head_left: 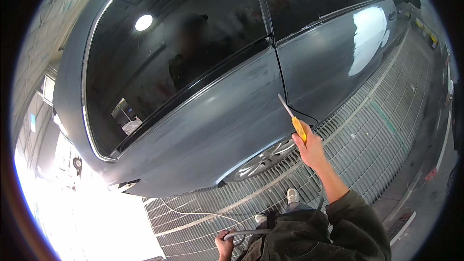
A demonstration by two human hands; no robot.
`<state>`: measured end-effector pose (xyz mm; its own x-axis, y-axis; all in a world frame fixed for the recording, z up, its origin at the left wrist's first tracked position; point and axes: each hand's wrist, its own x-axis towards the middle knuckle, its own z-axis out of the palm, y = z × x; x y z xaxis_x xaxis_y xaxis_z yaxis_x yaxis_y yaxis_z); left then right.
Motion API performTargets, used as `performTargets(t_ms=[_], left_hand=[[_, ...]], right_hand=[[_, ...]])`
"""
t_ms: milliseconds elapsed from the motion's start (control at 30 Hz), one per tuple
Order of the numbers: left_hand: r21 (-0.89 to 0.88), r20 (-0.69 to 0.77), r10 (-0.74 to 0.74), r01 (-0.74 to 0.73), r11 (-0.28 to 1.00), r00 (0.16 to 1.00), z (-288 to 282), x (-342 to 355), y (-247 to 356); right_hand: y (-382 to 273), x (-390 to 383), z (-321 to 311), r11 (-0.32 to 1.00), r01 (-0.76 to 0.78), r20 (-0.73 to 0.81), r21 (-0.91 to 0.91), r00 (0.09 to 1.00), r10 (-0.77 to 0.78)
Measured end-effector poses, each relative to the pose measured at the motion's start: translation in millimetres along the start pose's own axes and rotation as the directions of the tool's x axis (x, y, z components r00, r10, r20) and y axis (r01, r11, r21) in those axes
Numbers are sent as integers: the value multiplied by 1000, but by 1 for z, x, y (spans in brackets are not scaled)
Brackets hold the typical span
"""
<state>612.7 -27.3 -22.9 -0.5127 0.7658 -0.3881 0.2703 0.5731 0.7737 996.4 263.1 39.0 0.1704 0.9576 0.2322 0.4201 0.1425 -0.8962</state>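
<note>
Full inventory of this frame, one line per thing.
car: 1, dark grey, fills upper left and centre, side panels and dark windows
wheel: 1, silver, partly seen under the car body
floor grating: 1, grey metal, right and bottom
nozzle tool: 1, yellow grip with thin metal tip, pointed at the door seam
hose: 1, grey, bottom centre
shoes: 2, pale, on the grating
right hand: holds the nozzle tool
left hand: grips the hose
</note>
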Motion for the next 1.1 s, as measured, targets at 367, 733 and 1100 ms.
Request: performTargets(t_ms=[367,733,1100], left_hand=[[-35,-13,107,-107,994,994,9,0,4],[-16,-37,107,-107,994,994,10,1,7],[-22,-23,102,-103,994,995,8,3,16]], right_hand=[[-59,20,-8,1000,8,271,-21,963,-2],[-17,-2,-6,997,-69,150,-20,986,71],[-49,27,-9,998,-8,97,63,995,2]])
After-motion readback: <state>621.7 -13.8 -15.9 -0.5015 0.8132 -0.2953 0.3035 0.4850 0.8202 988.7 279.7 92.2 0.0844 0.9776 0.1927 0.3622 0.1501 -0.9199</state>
